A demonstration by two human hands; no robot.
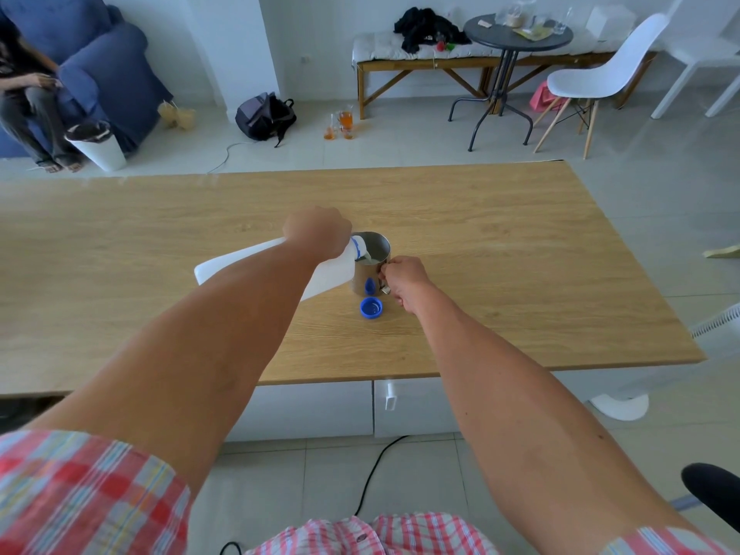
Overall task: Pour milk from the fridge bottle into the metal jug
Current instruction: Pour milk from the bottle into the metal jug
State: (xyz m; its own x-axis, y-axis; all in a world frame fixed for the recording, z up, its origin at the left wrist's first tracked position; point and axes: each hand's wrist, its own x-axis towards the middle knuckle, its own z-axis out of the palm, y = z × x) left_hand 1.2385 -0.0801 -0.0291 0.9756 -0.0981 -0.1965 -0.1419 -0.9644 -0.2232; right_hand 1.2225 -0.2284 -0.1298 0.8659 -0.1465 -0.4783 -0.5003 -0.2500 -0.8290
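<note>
So this was right in the middle of the pour itself. The left hand [316,234] was wrapped around the upper part of the white plastic milk bottle [256,266], which was tipped well over with its neck hanging just over the rim of the shiny round metal jug [370,266]. You could see a thin white stream dropping from the mouth into the jug, and some milk was already pooled inside, though how deep was hard to judge from that angle. The right hand [402,280] was curled onto the jug's handle, holding it steady where it stood on the light wooden tabletop [520,274]. The round blue plastic cap [371,307] sat open side up on the tabletop just in front of the jug, so the opening step was clearly done.

My read on what came next: watch the level, then bring the bottle back upright slowly so the stream cuts off cleanly without a dribble down the neck. The jug should stay gripped until then. After that the cap was close by for closing up.
</note>
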